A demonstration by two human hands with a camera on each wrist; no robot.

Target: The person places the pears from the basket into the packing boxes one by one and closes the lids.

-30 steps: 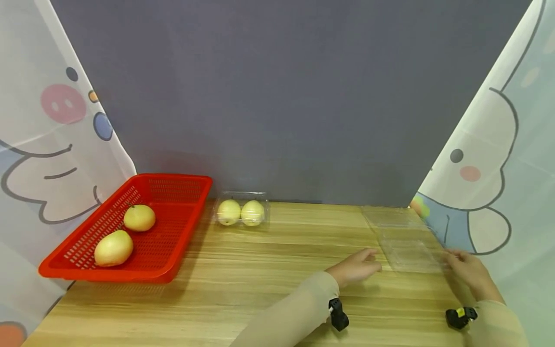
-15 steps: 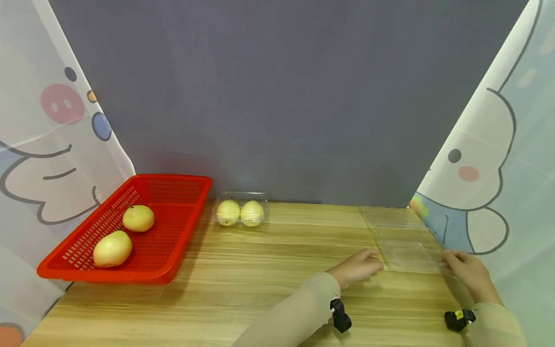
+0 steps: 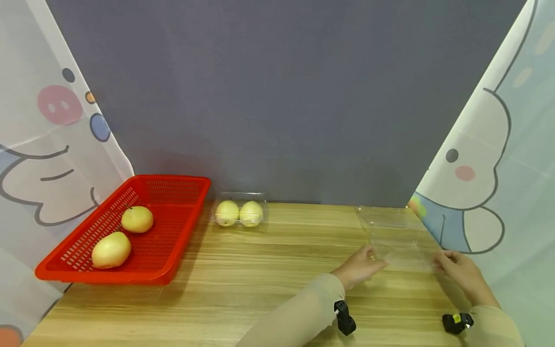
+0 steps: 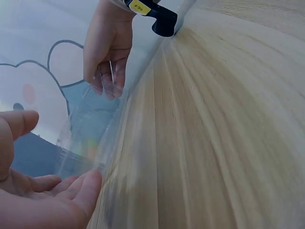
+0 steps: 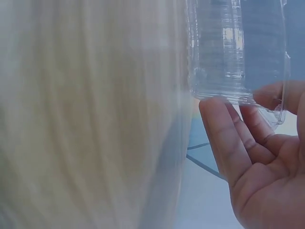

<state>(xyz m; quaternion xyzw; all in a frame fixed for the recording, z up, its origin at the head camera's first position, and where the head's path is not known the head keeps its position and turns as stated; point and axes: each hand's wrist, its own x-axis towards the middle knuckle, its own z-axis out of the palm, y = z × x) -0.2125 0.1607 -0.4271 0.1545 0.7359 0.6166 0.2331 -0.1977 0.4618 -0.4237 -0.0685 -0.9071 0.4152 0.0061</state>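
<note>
Clamshell box [image 3: 396, 241], clear ribbed plastic and empty, is lying open near the table's [image 3: 260, 270] right edge, close to the curtain [image 3: 490, 193]. Left hand [image 3: 360, 266] and right hand [image 3: 457, 270] are pinching its near corners with curled fingers [image 5: 224, 138]. Bare wood is stretching leftward toward the red basket [image 3: 173, 262] holding two pears [image 3: 111, 249]. Another box of pears [image 3: 240, 212] is sitting at the back.
</note>
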